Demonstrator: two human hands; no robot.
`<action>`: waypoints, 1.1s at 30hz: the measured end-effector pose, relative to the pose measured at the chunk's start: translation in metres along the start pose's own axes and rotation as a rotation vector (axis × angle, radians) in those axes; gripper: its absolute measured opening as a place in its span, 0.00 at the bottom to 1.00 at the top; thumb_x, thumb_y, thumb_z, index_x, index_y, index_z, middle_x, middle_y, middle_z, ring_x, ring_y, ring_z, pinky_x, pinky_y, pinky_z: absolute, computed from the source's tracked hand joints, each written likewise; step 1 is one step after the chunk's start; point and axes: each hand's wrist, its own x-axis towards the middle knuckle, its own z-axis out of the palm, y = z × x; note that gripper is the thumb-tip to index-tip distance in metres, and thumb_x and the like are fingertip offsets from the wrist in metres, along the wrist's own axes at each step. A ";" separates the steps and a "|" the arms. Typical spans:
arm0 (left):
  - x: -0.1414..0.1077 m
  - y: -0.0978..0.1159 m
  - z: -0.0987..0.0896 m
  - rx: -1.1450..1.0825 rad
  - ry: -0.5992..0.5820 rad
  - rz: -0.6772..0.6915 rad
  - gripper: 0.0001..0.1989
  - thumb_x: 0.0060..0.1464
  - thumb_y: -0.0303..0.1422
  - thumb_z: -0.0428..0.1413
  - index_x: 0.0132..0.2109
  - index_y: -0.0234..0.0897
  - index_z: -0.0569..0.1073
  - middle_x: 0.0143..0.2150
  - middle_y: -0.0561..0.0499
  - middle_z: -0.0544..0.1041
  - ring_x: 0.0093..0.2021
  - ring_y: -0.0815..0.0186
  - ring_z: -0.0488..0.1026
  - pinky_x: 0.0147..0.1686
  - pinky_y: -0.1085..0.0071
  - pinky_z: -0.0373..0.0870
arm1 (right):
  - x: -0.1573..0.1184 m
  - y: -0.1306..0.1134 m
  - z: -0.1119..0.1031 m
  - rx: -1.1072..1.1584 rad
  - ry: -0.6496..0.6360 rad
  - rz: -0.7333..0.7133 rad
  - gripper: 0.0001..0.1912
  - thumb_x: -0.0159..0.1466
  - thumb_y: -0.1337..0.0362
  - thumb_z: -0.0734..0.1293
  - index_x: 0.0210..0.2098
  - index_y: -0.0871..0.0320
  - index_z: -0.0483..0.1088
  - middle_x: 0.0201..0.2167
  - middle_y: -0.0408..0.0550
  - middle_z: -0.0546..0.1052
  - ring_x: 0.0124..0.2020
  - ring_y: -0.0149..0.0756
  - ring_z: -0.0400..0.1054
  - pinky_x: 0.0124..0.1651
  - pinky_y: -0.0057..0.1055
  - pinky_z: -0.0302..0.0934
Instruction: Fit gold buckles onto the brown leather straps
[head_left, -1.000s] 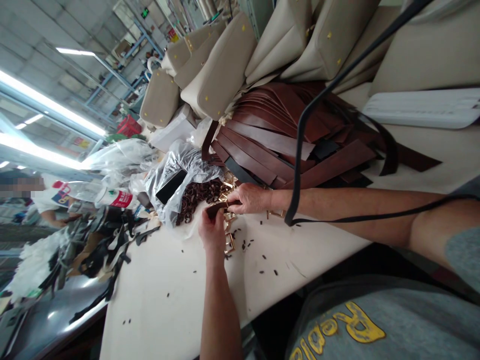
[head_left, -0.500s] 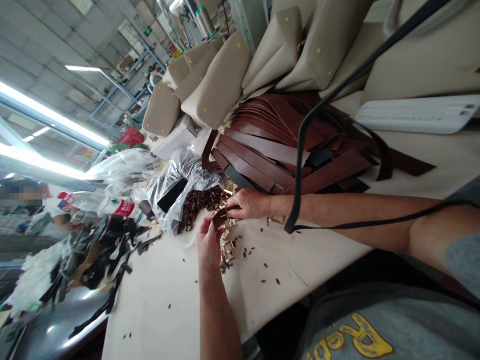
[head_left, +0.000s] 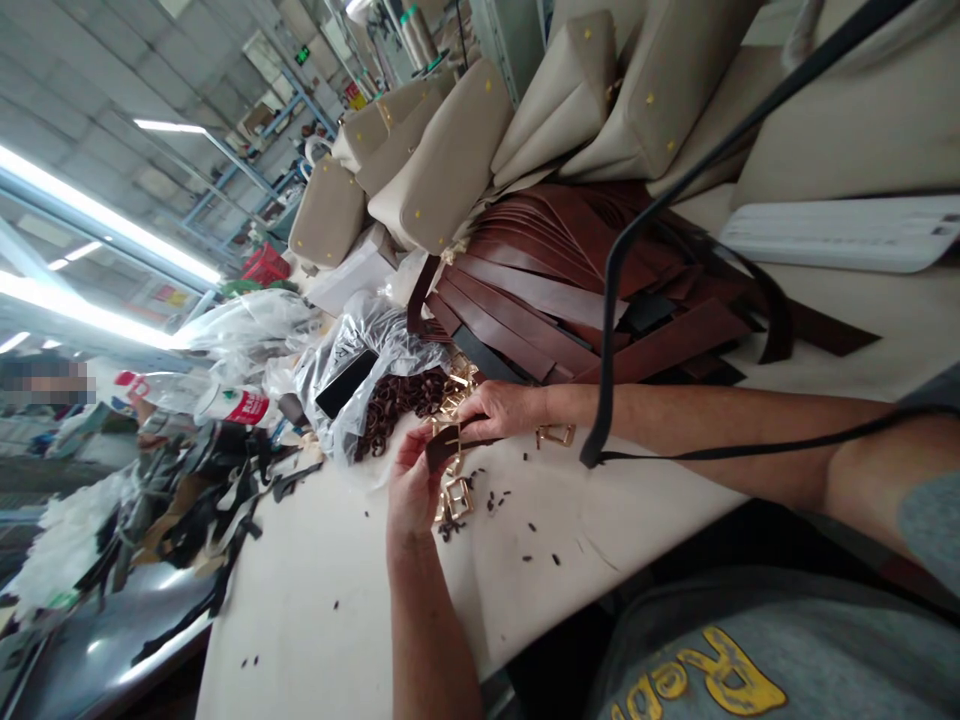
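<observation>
My left hand (head_left: 411, 480) is closed, pinching the broad end of a dark brown leather strap (head_left: 441, 450) between thumb and fingers. From the other side my right hand (head_left: 501, 412) is closed on the same strap, whose narrow part runs under its fingers. A gold bar lies across the strap between the hands; whether it belongs to a buckle on the strap is unclear. Gold buckles (head_left: 456, 497) lie in a heap just below and behind the hands. Another gold buckle (head_left: 556, 434) rests by my right wrist. Small brown leather loops (head_left: 397, 408) spill from a clear plastic bag (head_left: 339, 428).
A large bundle of brown leather straps (head_left: 540, 300) lies beyond my right hand, with beige bags (head_left: 450, 160) behind it. A black cord (head_left: 611, 300) hangs before my right forearm. Small dark bits dot the pale tabletop (head_left: 315, 610). Scraps and a bottle (head_left: 161, 392) are at left.
The strap between my hands has turned, so more of its flat face and the gold bar show. My left hand has shifted slightly left.
</observation>
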 end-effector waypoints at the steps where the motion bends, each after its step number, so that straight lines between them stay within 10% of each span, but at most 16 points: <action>1: 0.000 0.001 0.000 0.014 0.013 0.016 0.25 0.29 0.40 0.75 0.37 0.38 0.78 0.36 0.49 0.81 0.33 0.66 0.78 0.32 0.74 0.75 | 0.000 0.001 0.000 -0.011 -0.007 -0.004 0.13 0.65 0.59 0.66 0.35 0.63 0.77 0.25 0.41 0.72 0.28 0.28 0.58 0.36 0.26 0.54; 8: -0.002 0.008 -0.010 0.051 0.030 0.103 0.24 0.31 0.40 0.75 0.38 0.38 0.80 0.36 0.50 0.81 0.33 0.68 0.77 0.35 0.74 0.74 | -0.003 -0.013 -0.012 -0.092 -0.058 0.127 0.18 0.64 0.53 0.66 0.31 0.63 0.76 0.22 0.41 0.69 0.26 0.28 0.58 0.31 0.27 0.52; 19: -0.013 0.005 -0.015 0.186 -0.443 -0.141 0.17 0.38 0.39 0.73 0.30 0.35 0.76 0.26 0.49 0.75 0.23 0.70 0.70 0.24 0.74 0.67 | -0.018 -0.055 -0.041 -0.169 -0.398 0.348 0.27 0.51 0.55 0.76 0.48 0.58 0.76 0.32 0.44 0.77 0.31 0.32 0.69 0.32 0.25 0.57; 24: -0.020 -0.004 0.003 0.342 -0.597 -0.104 0.13 0.46 0.42 0.67 0.31 0.35 0.79 0.23 0.50 0.74 0.21 0.70 0.66 0.20 0.75 0.63 | -0.014 -0.089 -0.053 -0.633 -0.481 0.277 0.15 0.50 0.57 0.77 0.36 0.55 0.79 0.27 0.43 0.76 0.29 0.34 0.68 0.32 0.28 0.54; 29: -0.017 -0.005 0.015 0.267 -0.429 0.027 0.12 0.52 0.42 0.63 0.32 0.37 0.81 0.25 0.51 0.74 0.25 0.70 0.66 0.26 0.74 0.63 | 0.021 -0.126 -0.057 -1.147 -0.253 -0.115 0.02 0.59 0.70 0.70 0.30 0.60 0.76 0.29 0.48 0.77 0.34 0.38 0.70 0.54 0.39 0.55; 33: -0.003 -0.010 0.014 0.096 -0.122 0.140 0.13 0.48 0.42 0.65 0.33 0.36 0.81 0.27 0.51 0.75 0.27 0.69 0.68 0.30 0.74 0.65 | 0.042 -0.127 -0.056 -1.093 0.126 -0.358 0.07 0.66 0.69 0.64 0.40 0.61 0.74 0.41 0.52 0.78 0.44 0.40 0.69 0.61 0.43 0.50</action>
